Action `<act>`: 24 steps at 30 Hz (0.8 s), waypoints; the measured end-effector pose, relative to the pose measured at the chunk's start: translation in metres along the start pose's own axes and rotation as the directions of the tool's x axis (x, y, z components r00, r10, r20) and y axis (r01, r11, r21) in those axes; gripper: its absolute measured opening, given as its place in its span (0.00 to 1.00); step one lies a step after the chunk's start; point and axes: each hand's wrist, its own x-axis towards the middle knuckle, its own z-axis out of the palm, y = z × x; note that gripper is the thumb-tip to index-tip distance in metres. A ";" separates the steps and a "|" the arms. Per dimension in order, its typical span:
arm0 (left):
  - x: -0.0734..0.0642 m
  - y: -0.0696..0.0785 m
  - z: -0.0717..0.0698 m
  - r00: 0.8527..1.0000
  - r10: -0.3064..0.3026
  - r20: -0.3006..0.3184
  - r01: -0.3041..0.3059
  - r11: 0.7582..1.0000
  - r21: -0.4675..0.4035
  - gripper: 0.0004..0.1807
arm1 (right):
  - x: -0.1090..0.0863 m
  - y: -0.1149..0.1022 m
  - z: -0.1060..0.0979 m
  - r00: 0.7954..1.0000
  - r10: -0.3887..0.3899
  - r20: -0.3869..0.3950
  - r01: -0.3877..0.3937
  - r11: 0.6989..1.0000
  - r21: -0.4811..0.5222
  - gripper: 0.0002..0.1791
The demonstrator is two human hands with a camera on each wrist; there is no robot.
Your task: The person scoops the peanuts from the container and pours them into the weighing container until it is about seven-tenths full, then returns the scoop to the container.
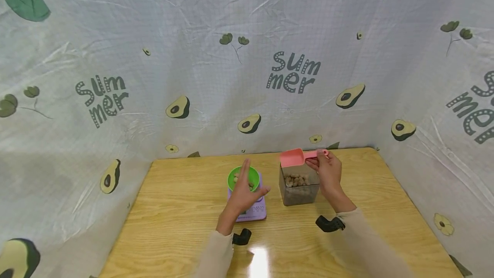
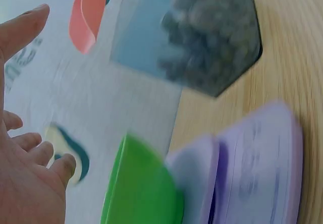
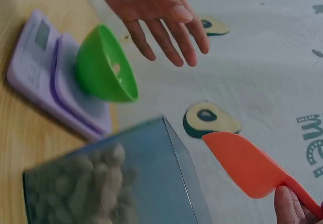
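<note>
A pink scoop [image 1: 293,158] is held by its handle in my right hand [image 1: 329,173], above a clear square bin [image 1: 300,196]. Lumpy brown pieces [image 1: 296,180], perhaps nuts, lie inside the bin. My left hand [image 1: 244,192] hovers over a green bowl [image 1: 254,176], its fingers extended and thumb spread, holding nothing. That bowl rests on a purple kitchen scale [image 1: 254,212] and has a few similar pieces in it. In the right wrist view the scoop [image 3: 247,166] is tilted and the left hand [image 3: 161,17] is apart from the bowl [image 3: 103,70].
The wooden table [image 1: 173,209] carries the scale at the left and the bin to its right. Behind and beside it hangs a pale sheet [image 1: 208,89] printed with avocados and lettering. Black wrist devices [image 1: 329,224] sit on both forearms.
</note>
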 end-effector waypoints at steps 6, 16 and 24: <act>0.017 0.018 0.033 0.991 0.020 0.136 -0.020 1.000 -0.008 0.60 | 0.004 -0.010 -0.022 0.993 -0.118 0.019 0.119 0.971 -0.207 0.18; 0.043 0.018 0.069 0.972 -0.002 0.236 0.003 1.000 -0.007 0.63 | 0.000 -0.004 -0.025 0.895 -0.336 0.294 0.443 0.590 -0.675 0.14; 0.046 0.015 0.073 0.969 -0.029 0.245 0.027 1.000 0.011 0.60 | -0.002 0.006 -0.017 0.823 -0.288 0.490 0.563 0.298 -0.771 0.12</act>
